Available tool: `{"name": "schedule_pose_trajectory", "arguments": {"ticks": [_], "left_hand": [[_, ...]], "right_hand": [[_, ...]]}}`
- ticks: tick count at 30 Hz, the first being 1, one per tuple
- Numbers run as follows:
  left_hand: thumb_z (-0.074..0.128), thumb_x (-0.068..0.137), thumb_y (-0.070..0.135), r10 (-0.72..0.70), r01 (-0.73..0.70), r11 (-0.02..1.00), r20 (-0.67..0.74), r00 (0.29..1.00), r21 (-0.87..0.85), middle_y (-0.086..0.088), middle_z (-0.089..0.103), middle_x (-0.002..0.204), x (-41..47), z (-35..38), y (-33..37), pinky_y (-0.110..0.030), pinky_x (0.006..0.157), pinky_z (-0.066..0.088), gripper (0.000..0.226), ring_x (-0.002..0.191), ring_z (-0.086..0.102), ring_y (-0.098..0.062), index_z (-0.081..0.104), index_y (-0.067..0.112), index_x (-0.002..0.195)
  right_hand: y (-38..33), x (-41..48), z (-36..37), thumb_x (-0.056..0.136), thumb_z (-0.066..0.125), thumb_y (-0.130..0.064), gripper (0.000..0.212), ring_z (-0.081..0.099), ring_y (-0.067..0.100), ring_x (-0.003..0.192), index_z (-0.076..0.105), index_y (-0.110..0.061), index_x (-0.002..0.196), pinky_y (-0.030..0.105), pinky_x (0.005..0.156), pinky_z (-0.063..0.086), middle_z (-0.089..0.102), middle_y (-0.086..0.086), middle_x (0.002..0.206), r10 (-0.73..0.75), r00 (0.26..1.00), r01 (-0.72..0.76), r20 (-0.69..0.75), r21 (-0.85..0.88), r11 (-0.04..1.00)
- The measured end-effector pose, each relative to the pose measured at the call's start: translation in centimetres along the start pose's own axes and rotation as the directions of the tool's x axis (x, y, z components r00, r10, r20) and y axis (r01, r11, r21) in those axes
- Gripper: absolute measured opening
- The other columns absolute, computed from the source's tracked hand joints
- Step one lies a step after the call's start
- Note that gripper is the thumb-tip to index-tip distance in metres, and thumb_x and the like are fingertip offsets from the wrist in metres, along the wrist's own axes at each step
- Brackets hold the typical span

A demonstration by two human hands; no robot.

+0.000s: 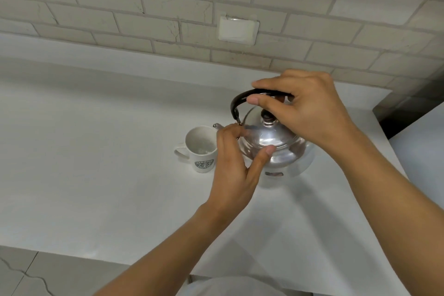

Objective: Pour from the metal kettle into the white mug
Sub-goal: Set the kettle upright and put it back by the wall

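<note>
Kettle (pixel 274 144) gripped, spout beside the mug (pixel 201 149).
Right hand (pixel 305 108) closes round the handle (pixel 242 98); left hand (pixel 234 158), open-fingered, steadies its body. A rushed tilt could overshoot the rim.

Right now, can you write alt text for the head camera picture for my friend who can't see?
The right hand grips the black handle of a metal kettle on a white counter, while the left hand touches its side. A white mug stands just left of the spout.

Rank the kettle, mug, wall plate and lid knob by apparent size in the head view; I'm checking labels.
1. kettle
2. and 3. mug and wall plate: alike, and the plate lies farther off, so unranked
4. lid knob
</note>
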State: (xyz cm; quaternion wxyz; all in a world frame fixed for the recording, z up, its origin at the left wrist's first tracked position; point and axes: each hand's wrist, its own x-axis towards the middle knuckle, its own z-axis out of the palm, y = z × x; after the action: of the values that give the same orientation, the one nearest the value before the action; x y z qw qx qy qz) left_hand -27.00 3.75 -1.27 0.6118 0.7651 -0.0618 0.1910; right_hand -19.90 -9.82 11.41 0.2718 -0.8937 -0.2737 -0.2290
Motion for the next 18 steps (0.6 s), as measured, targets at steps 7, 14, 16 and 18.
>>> {"name": "schedule_pose_trajectory", "arguments": {"ticks": [7,14,16,18], "left_hand": [[0.048,0.111,0.039,-0.078,0.055,0.986,0.149,0.986,0.157,0.009,0.046,0.154,3.9,-1.3,1.4,-0.033,0.116,0.045,0.056,0.141,0.052,-0.011,0.029,0.03,0.163],[0.048,0.112,0.025,-0.08,0.023,0.967,0.221,0.972,0.252,0.013,0.07,0.109,7.3,0.2,0.9,-0.004,0.078,0.044,0.031,0.095,0.067,-0.009,0.061,0.02,0.14],[0.048,0.112,0.025,-0.086,0.031,0.967,0.21,0.974,0.253,0.012,0.071,0.108,7.6,0.4,0.3,-0.008,0.079,0.047,0.03,0.099,0.069,-0.013,0.061,0.02,0.139],[0.047,0.113,0.025,-0.084,0.032,0.968,0.201,0.976,0.25,0.011,0.072,0.106,9.0,1.3,-0.2,-0.018,0.082,0.051,0.029,0.099,0.071,-0.015,0.061,0.02,0.138]], "right_hand": [[2.8,-3.8,0.3,0.087,0.082,-0.037,0.029,0.064,0.004,0.067,0.082,-0.018,0.109,0.017,0.066,0.047,0.073,-0.005,0.077,0.134,0.965,-0.095,-0.224,0.18,0.979],[5.9,-5.2,1.3,0.085,0.083,-0.034,0.03,0.069,0.008,0.074,0.081,-0.018,0.11,0.014,0.069,0.048,0.075,-0.008,0.083,0.26,0.938,-0.188,-0.231,0.291,0.938],[6.5,-5.2,2.1,0.086,0.082,-0.038,0.033,0.071,0.003,0.082,0.079,-0.022,0.114,0.011,0.072,0.049,0.076,-0.016,0.092,0.298,0.935,-0.219,-0.191,0.348,0.911],[8.1,-4.5,2.4,0.087,0.078,-0.047,0.04,0.07,0.002,0.086,0.074,-0.031,0.123,0.009,0.076,0.049,0.074,-0.018,0.096,0.364,0.918,-0.281,-0.156,0.391,0.876]]}}
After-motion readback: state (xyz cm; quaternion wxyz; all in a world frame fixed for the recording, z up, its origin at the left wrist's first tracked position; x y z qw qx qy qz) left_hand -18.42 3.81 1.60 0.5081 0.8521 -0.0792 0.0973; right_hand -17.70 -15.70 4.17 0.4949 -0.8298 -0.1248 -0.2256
